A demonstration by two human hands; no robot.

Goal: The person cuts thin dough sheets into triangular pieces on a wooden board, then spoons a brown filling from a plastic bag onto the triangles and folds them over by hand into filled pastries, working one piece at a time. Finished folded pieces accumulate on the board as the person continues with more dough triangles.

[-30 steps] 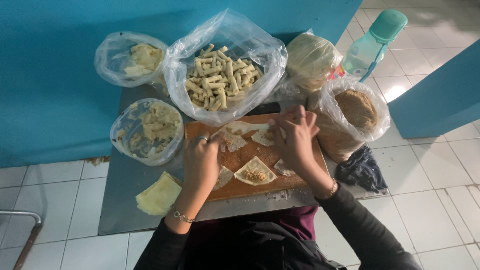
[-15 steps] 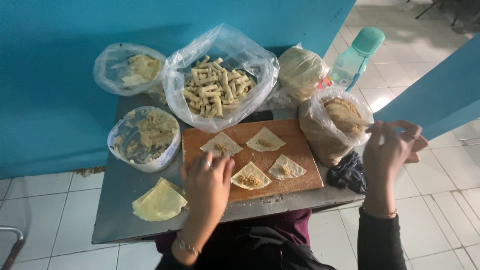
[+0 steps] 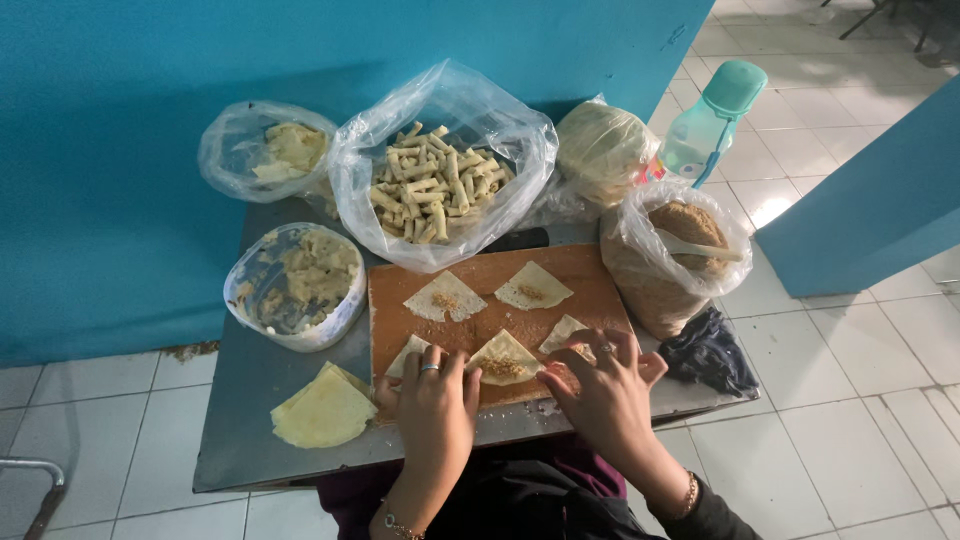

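I am pressing both hands, fingers flat, onto the thin triangular pastry wrapper with brown filling (image 3: 503,358) at the near edge of the brown wooden cutting board (image 3: 590,275): my left hand (image 3: 432,395) covering its left corner, my right hand (image 3: 606,385) its right. Judging by the clear bag of finished rolls (image 3: 438,185) at the worktop's far edge, many are done; four filled wrappers are lying unrolled, with a stack of plain wrappers (image 3: 325,408) waiting.

Soft daylight, mild shadows, sharp, slight wide-angle distortion

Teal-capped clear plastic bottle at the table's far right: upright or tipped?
Upright: the teal-capped clear plastic bottle stands with its cap on top, behind the bag of brown crumbs.
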